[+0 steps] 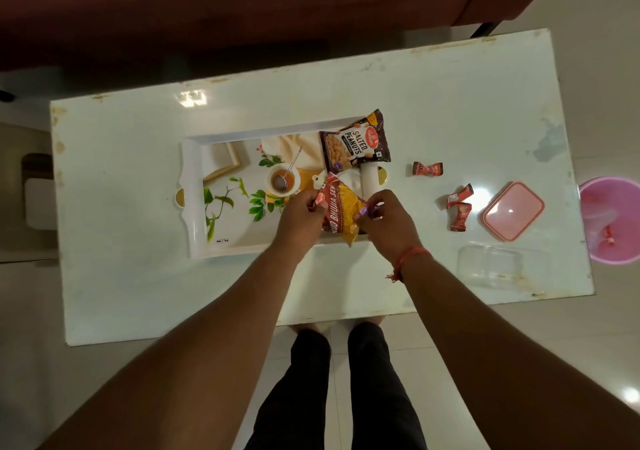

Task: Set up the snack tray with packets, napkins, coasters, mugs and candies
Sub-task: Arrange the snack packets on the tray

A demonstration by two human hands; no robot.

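Note:
A white printed tray [194,214] lies on the white table [138,293]. A dark salted peanuts packet [356,143] rests at the tray's far right end. Over the tray's near right part, my left hand [299,212] and my right hand [384,219] both grip a red and yellow bhujia sev packet [341,207], one at each side. Three red wrapped candies lie on the table right of the tray: one [427,168] farther away, two [459,195] [460,217] nearer.
A pink lid [512,210] lies right of the candies, with a clear plastic box [490,266] in front of it. A pink bin [611,219] stands on the floor past the table's right edge. A dark red sofa [242,6] runs behind the table.

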